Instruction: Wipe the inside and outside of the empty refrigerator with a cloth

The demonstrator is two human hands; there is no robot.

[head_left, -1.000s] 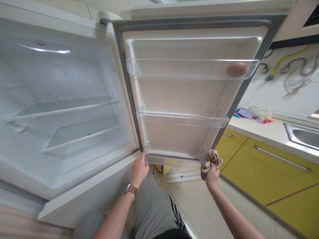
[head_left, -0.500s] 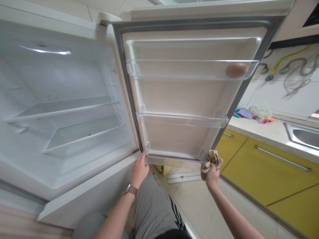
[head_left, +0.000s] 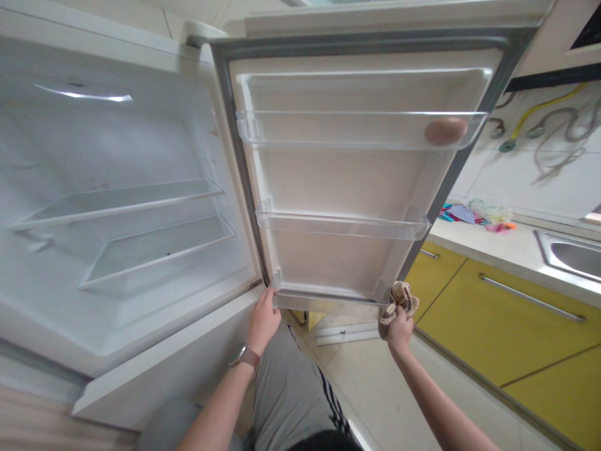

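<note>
A fridge door (head_left: 328, 178) stands wide open in front of me. My left hand (head_left: 264, 319), wearing a wristwatch (head_left: 243, 356), is closed on the left end of the lowest clear door shelf (head_left: 328, 305). At that shelf's right end, my right hand (head_left: 399, 329) grips a crumpled brown-and-beige cloth (head_left: 402, 299) against the corner; some of its fingers are hidden. Two more clear shelves cross the door: the middle shelf (head_left: 342, 226) and the top shelf (head_left: 338, 130), where a brown egg (head_left: 446, 131) lies at the right.
To the left is the lit fridge interior (head_left: 131, 150) with two glass shelves (head_left: 159, 250). Yellow cabinets (head_left: 526, 313) run along the right under a counter (head_left: 507, 254) with a sink (head_left: 575, 254) and colourful plastic bags (head_left: 488, 216). White strips (head_left: 350, 334) lie on the floor.
Almost nothing differs. Both hands keep their places at the two ends of the lowest shelf; the view has shifted very slightly.
</note>
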